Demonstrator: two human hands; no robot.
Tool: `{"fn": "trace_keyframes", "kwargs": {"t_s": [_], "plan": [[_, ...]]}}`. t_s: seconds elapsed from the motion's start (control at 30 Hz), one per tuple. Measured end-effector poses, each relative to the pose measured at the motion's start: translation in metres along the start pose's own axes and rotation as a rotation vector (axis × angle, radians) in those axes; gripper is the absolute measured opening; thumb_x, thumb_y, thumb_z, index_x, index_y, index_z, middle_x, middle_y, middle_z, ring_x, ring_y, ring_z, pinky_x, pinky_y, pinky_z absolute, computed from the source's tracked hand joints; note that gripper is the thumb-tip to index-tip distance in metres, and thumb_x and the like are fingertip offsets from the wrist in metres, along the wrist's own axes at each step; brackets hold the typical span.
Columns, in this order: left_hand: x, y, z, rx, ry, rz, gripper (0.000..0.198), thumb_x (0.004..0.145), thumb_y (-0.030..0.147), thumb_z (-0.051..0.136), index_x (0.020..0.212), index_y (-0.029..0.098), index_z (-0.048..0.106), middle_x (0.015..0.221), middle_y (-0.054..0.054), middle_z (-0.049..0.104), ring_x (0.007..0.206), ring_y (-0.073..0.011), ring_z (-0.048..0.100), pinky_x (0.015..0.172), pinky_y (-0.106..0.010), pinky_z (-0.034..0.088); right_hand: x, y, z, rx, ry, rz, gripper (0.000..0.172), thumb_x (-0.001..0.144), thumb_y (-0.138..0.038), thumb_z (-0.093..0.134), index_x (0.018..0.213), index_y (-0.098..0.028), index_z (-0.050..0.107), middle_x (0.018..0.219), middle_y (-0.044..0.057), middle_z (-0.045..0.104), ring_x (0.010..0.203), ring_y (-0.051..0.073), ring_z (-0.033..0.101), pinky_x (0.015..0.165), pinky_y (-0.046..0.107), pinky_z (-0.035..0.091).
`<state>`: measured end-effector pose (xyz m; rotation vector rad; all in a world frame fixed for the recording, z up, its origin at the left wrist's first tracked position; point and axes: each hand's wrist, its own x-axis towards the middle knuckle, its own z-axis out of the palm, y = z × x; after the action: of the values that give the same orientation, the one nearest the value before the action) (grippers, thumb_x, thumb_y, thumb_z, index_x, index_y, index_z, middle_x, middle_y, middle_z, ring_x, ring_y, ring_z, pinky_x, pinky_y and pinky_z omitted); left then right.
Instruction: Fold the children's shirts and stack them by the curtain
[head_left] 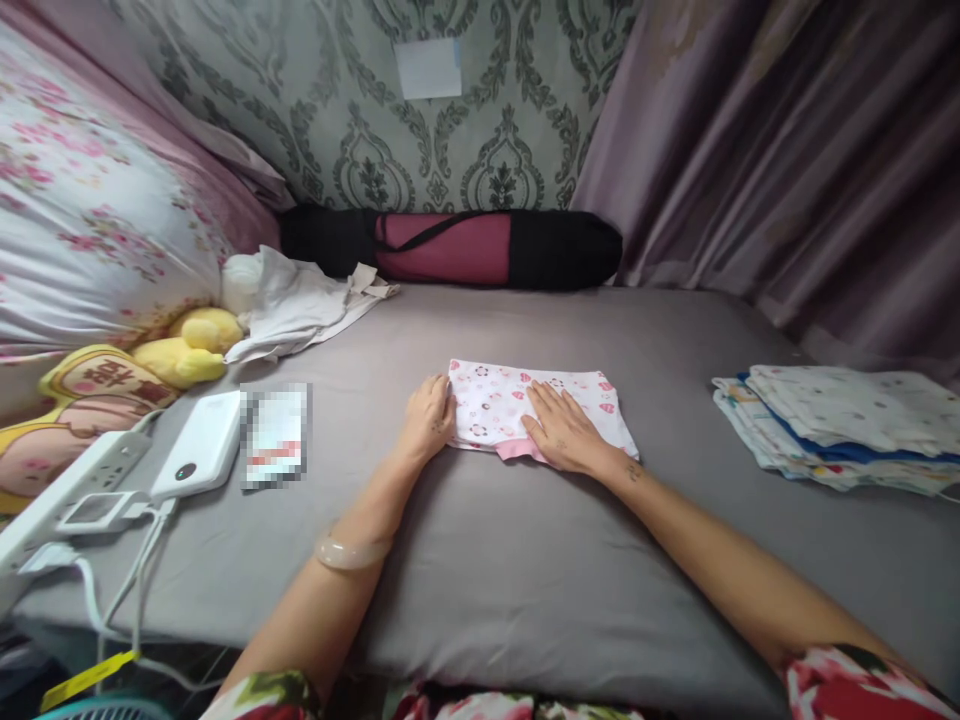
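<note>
A folded white cotton garment (491, 400) with pink hearts, small flower prints and a pink trim lies flat on the grey bed sheet. My left hand (429, 418) is at its left edge, fingers bent and close together against the fabric; the thumb is hidden. My right hand (566, 428) rests palm down on the right half of the garment, its fingers stretched out and slightly spread. Part of the pink trim shows below that hand.
Folded clothes are stacked (840, 420) at the right. To the left lie a white power bank (199, 445), a power strip (112, 465) with cables, a blurred packet (276, 435), yellow plush toys (180, 360) and a crumpled pale cloth (292, 305). A black-and-maroon long bag (450, 248) lies along the wall.
</note>
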<state>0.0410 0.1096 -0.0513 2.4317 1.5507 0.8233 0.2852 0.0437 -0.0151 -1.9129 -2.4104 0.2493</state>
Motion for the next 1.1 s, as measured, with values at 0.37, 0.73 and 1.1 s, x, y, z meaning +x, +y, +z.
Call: {"fn": "trace_keyframes", "kwargs": {"t_s": [0.37,0.73,1.1], "plan": [[0.004,-0.008,0.000,-0.081,0.155,-0.232,0.034,0.089,0.012,0.036,0.117,0.013,0.054,0.115,-0.016,0.063,0.111,-0.0236,0.059,0.101,-0.041,0.045,0.060,-0.061,0.005,0.119,0.040,-0.058,0.069,0.097,-0.045,0.017,0.150,-0.002,0.025,0.158,0.015,0.020,0.146,0.025,0.014,0.119,0.043,0.007],[0.007,-0.003,-0.013,-0.248,0.204,-0.435,0.038,0.088,0.012,0.033,0.117,0.013,0.057,0.120,-0.016,0.063,0.117,-0.0243,0.058,0.103,-0.042,0.044,0.069,-0.067,0.010,0.126,-0.005,-0.028,0.067,0.096,-0.043,0.022,0.149,-0.002,0.029,0.157,0.015,0.021,0.146,0.026,0.016,0.118,0.043,0.007],[0.008,-0.006,-0.013,-0.264,0.197,-0.449,0.034,0.088,0.014,0.036,0.115,0.012,0.056,0.121,-0.016,0.063,0.117,-0.0230,0.058,0.102,-0.040,0.045,0.099,-0.118,0.018,0.114,0.122,-0.034,0.063,0.097,-0.038,0.023,0.146,-0.001,0.033,0.155,0.018,0.026,0.145,0.027,0.019,0.117,0.046,0.011]]}}
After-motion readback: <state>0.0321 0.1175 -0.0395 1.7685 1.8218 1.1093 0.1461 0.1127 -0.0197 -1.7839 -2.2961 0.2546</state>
